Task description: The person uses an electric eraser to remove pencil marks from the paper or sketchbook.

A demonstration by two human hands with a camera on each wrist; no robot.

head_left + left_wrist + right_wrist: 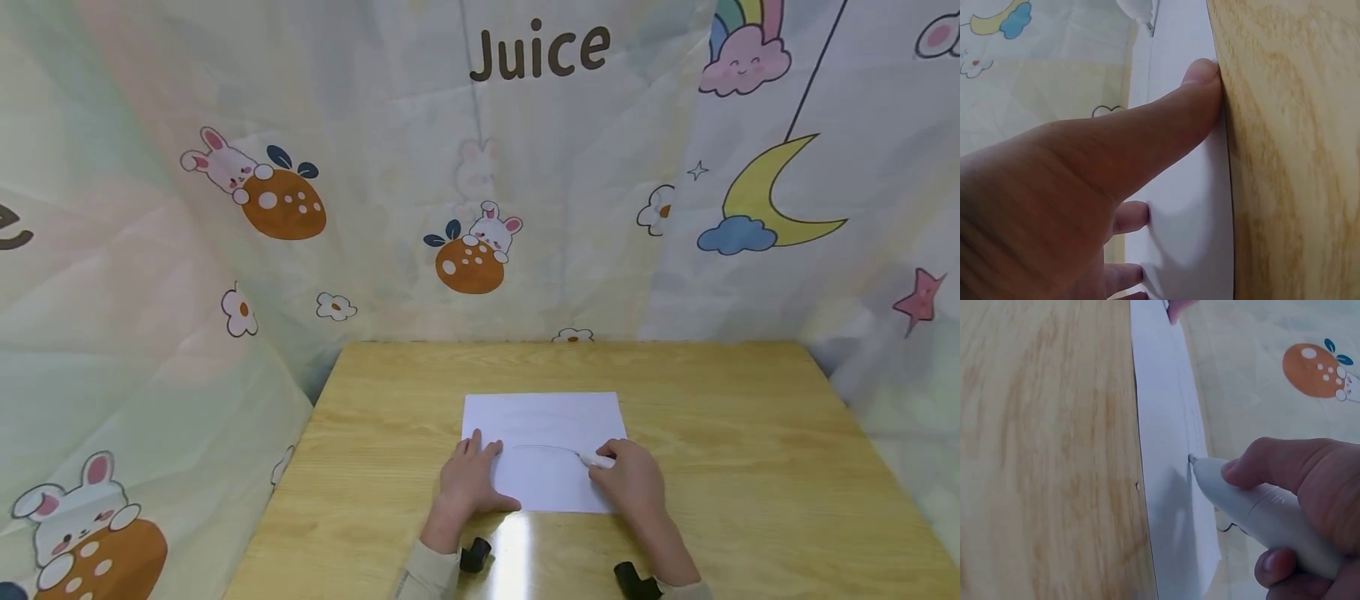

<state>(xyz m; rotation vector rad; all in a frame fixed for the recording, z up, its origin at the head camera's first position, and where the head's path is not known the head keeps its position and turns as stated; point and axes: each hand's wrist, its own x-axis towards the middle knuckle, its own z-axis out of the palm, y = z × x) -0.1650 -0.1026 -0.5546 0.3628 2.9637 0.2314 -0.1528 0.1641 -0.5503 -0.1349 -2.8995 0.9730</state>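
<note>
A white sheet of paper (555,487) lies on the wooden table. My left hand (468,479) rests on its left side with the fingers spread, the thumb along the near edge. In the left wrist view, the thumb (1200,81) presses by the paper's edge. My right hand (633,479) grips a thick white pen (1241,494) between thumb and fingers. The pen's dark, narrow tip (1192,459) meets the paper. From the tip, a faint, slightly curved grey line (543,447) runs left across the sheet. Part of the pen's body is hidden in the palm.
The wooden tabletop (750,467) extends around the paper on all sides. A printed fabric backdrop (375,192) hangs behind the table and down both sides. Black wrist pieces (476,555) sit by both sleeves.
</note>
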